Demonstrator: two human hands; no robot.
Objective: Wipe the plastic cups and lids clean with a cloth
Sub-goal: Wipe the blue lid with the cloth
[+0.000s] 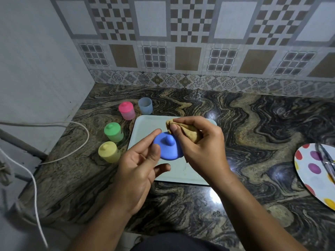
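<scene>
Two-handed over the pale tray point(181, 178): gripping a blue lid point(169, 151) in the left hand point(139, 165), knob side up, with the forefinger lying along the lid's far edge and the thumb curling in below its near edge. Not able to tell whether the lid is touching the tray or hanging just above it. Bunching a tan cloth point(190, 133) in the right hand point(201, 145), grip pinching it tight between thumb and curled fingers, and pressing the wad against the lid's right rim. Looking left of the tray, on the swirl-patterned tabletop point(253, 124), finding three lidded cups in a row running away: a yellow cup point(108, 152) nearest, a green cup point(113, 132) just beyond it, a pink cup point(126, 111) farther still, near the tray's far-left corner. Finding just beside the pink one, farthest back, a blue cup point(145, 105) standing upright without a lid. Noticing a white cord point(81, 142) looping over the tabletop's left side, and at the far right a polka-dot plate point(313, 171) carrying something metal too blurred to name. Ending at the tiled wall point(181, 51) behind.
</scene>
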